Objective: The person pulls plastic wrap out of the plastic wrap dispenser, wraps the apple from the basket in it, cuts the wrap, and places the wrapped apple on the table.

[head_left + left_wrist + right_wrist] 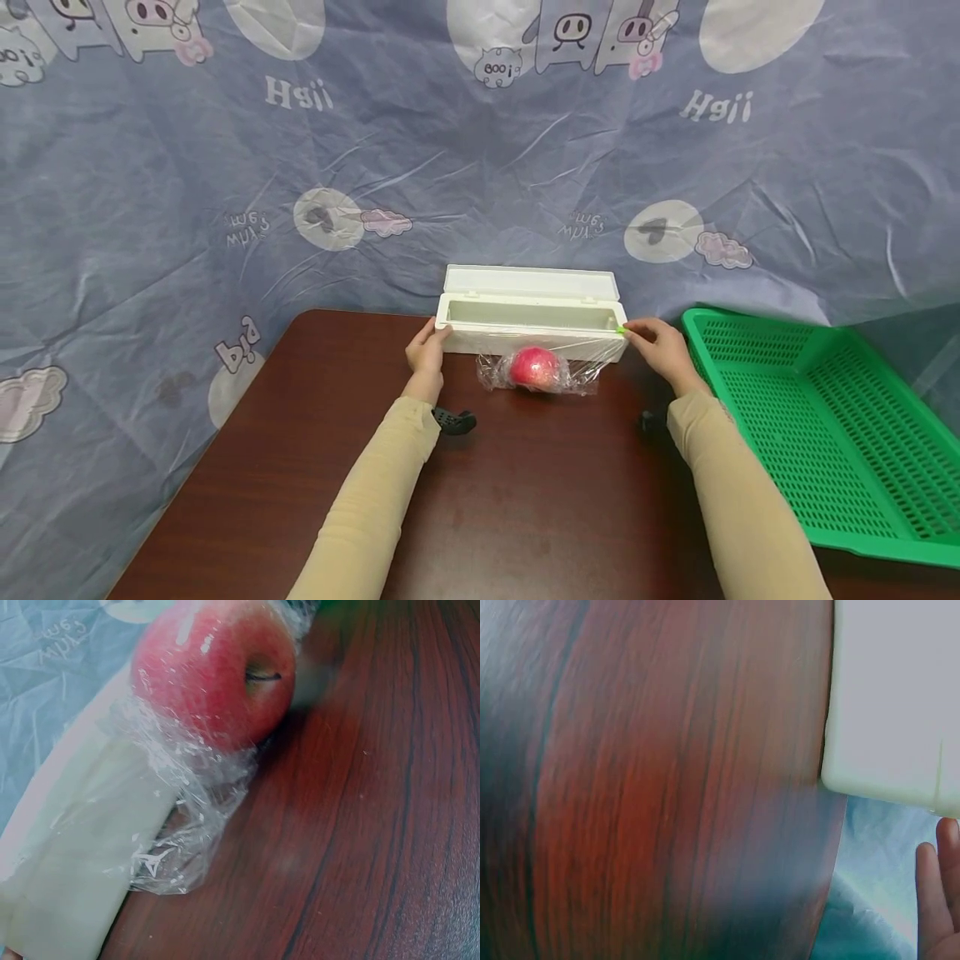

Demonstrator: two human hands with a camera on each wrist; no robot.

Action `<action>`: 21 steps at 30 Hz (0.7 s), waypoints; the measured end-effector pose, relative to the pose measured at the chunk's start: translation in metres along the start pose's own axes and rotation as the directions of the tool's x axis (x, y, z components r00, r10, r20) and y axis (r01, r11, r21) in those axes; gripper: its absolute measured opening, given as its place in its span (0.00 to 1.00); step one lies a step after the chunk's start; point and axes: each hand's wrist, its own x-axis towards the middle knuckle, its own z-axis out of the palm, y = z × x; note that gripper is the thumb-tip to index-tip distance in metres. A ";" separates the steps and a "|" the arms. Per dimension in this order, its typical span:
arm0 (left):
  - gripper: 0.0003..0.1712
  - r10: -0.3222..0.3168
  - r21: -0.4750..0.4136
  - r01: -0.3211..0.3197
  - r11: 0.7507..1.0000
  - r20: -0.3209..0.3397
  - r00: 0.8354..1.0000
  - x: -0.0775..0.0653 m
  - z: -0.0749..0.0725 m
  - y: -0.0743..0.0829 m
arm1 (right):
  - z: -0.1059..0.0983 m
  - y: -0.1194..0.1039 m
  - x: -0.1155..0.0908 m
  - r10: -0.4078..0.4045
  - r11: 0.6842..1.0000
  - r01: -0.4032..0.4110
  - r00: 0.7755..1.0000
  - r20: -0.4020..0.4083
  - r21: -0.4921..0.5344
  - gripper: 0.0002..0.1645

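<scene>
A white cling film dispenser [467,342] stands at the far side of the table with its lid [531,282] raised. My left hand [426,357] grips its left end, thumb at the front. At the right end, my right hand [663,353] pinches a small green slide cutter [621,330] on the front rim. In the right wrist view, two fingers [931,889] show beside the dispenser's corner [892,712]. A red apple [534,367] lies before the dispenser, wrapped in clear cling film [187,840] that stretches up to the front rim.
A green plastic basket [765,333] sits to the right, close to my right forearm. The dark brown wooden table [525,500] extends toward me. Behind the dispenser hangs a grey-blue printed cloth [465,183].
</scene>
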 end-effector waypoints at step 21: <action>0.27 0.089 -0.001 -0.089 0.996 -0.017 0.996 -0.016 -0.002 0.001 | 0.016 0.001 -0.026 0.142 0.973 -0.128 0.988 -0.066 0.191 0.25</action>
